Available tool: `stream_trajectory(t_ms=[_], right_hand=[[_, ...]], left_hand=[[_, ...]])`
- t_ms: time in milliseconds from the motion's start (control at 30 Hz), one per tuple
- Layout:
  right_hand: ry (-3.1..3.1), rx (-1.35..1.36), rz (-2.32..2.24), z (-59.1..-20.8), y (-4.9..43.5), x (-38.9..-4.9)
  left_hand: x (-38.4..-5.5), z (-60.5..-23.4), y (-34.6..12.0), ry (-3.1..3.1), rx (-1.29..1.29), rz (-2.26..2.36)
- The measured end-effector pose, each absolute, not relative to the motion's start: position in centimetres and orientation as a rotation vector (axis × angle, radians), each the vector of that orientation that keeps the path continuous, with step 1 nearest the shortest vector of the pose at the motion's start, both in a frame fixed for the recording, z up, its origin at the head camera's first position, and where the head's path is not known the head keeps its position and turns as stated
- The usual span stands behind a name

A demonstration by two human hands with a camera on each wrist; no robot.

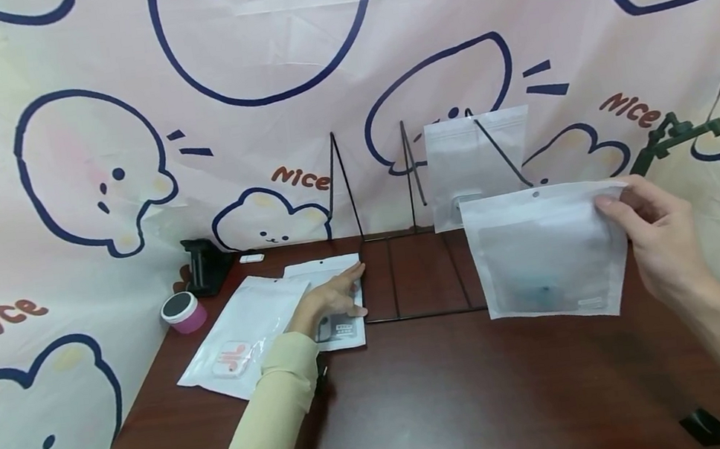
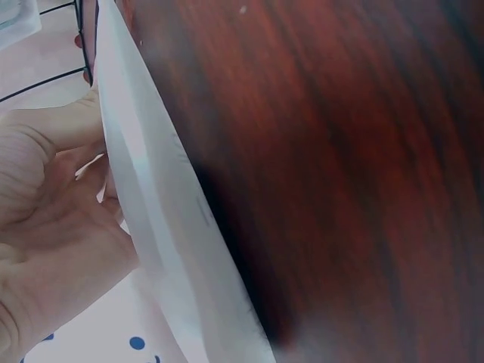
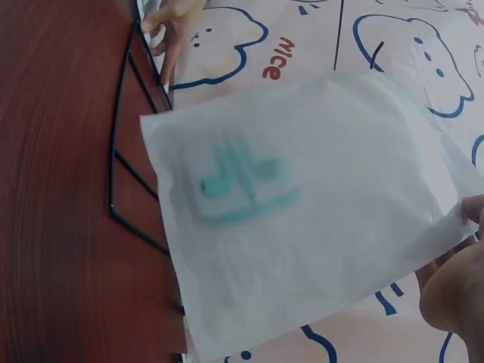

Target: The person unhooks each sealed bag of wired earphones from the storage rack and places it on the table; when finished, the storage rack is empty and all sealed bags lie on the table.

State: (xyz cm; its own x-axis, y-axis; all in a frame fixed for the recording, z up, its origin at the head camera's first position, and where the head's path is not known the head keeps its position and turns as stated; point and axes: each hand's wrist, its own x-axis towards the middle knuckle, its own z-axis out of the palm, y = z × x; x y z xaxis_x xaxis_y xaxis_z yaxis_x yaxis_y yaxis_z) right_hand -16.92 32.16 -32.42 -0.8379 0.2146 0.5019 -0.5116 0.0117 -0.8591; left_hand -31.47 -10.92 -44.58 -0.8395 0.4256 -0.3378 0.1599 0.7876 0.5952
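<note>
The upper right corner of a frosted white pouch [image 1: 545,250] is pinched by the right hand [image 1: 657,229] between thumb and fingers, and the pouch is held upright above the table [image 1: 462,399]. Through the film a blurred teal item [image 3: 246,181] is made out in the right wrist view (earphones, by the outline, though this cannot be confirmed). A small pouch [image 1: 341,333], just left of the wire rack [image 1: 393,280], is touched by the left hand [image 1: 333,294], whose fingers are spread toward its right edge; no firm grip can be made out.

In the head view the punched hole [image 1: 535,194] of the held pouch is seen just under the tip of the right prong [image 1: 499,149]; whether the two are touching cannot be told. Behind, a hung pouch [image 1: 453,160] on that prong is partly covered.

The step in hand is judged to be the hanging of the held pouch. For the next move, the hole apparently has to be lined up with a prong tip and the pouch slid back.

Farther left, a large pouch [image 1: 244,325] is laid partly over the small one, near a pink jar [image 1: 185,315] and a black stand [image 1: 206,266]. Everything is backed by a cartoon-printed cloth [image 1: 257,42]
</note>
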Motion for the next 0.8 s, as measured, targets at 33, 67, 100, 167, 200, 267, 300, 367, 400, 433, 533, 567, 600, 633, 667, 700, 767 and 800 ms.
stream_trajectory(t_ms=[33,67,100,167,200,267,300,367,400,433,533,567,600,633,667,700,767,800], right_hand=[[-1.792,0.304,1.876,-32.5,32.3,-16.8],[-1.797,0.302,1.869,-32.5,32.4,-16.7],[-1.797,0.3,1.864,-32.5,32.6,-16.6],[-1.788,0.291,1.864,-32.7,33.0,-16.4],[-1.785,0.286,1.864,-32.9,33.2,-16.3],[-1.775,0.268,1.864,-33.3,33.6,-16.2],[-1.773,0.257,1.865,-33.5,33.7,-16.1],[-1.779,0.238,1.854,-34.1,34.2,-16.0],[-1.779,0.22,1.851,-34.4,34.4,-16.0],[-1.782,0.203,1.852,-34.7,34.6,-16.1],[-1.793,0.145,1.875,-35.7,35.5,-16.4],[-1.783,0.125,1.902,-36.1,35.7,-16.6],[-1.771,0.104,1.933,-36.4,36.1,-16.8],[-1.767,0.086,1.959,-36.8,36.4,-17.0],[-1.759,0.067,1.983,-37.1,36.7,-17.2],[-1.747,0.045,2.003,-37.4,37.0,-17.5],[-1.723,-0.007,2.023,-38.0,37.6,-18.0],[-1.731,-0.035,2.016,-38.3,37.9,-18.2]], left_hand=[[-31.5,-44.6,-10.9,2.513,0.436,0.779],[-31.5,-44.6,-10.9,2.513,0.436,0.777],[-31.5,-44.6,-10.9,2.514,0.435,0.778],[-31.4,-44.6,-10.9,2.513,0.425,0.793],[-31.4,-44.5,-10.8,2.511,0.42,0.803],[-31.4,-44.5,-10.8,2.509,0.419,0.809],[-31.4,-44.5,-10.7,2.507,0.419,0.81],[-31.4,-44.5,-10.8,2.503,0.421,0.808],[-31.4,-44.5,-10.8,2.501,0.424,0.808],[-31.4,-44.5,-10.8,2.501,0.428,0.804],[-31.5,-44.4,-10.8,2.495,0.429,0.813],[-31.5,-44.4,-10.8,2.489,0.426,0.824],[-31.5,-44.3,-10.8,2.482,0.424,0.836],[-31.5,-44.3,-10.8,2.478,0.422,0.844],[-31.4,-44.3,-10.8,2.472,0.419,0.854],[-31.4,-44.3,-10.8,2.468,0.415,0.862],[-31.4,-44.3,-10.8,2.466,0.41,0.866],[-31.3,-44.3,-10.9,2.468,0.409,0.863]])
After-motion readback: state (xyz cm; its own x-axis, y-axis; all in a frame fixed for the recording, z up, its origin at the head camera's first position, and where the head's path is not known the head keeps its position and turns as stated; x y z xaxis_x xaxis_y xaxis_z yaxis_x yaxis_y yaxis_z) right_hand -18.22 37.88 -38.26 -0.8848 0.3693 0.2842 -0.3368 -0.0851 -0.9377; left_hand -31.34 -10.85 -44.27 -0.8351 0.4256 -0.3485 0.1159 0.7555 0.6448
